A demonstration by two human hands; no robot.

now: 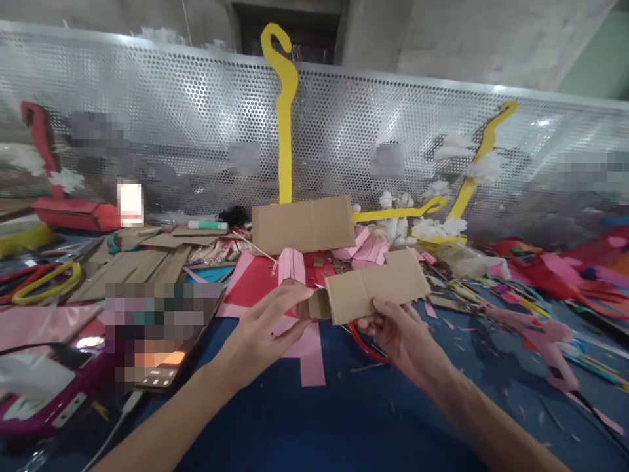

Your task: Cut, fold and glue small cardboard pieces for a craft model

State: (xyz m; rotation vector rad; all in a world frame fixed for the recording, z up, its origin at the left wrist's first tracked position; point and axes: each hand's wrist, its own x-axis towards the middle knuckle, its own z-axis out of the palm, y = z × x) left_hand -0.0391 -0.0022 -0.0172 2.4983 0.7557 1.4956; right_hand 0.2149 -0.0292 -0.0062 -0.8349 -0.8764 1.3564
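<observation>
My right hand (396,331) grips a strip of brown cardboard (378,285) by its lower edge, thumb in front. The strip is creased and has a notch in its upper right edge. At its left end is a short cardboard flap (319,305), pinched between the thumb and fingers of my left hand (268,321). I cannot tell whether flap and strip are one piece. Beyond my hands stands a cardboard panel (303,226), with a tall yellow hook-shaped cutout (285,131) rising behind it. Folded pink paper (291,265) lies just past my left fingers.
A pink glue gun (540,331) lies at right, its cord trailing forward. Red-handled scissors (368,347) lie partly under my right hand. At left are a purple power strip (54,393), a phone (171,354) and cardboard scraps (132,265). A perforated metal screen (196,124) borders the back.
</observation>
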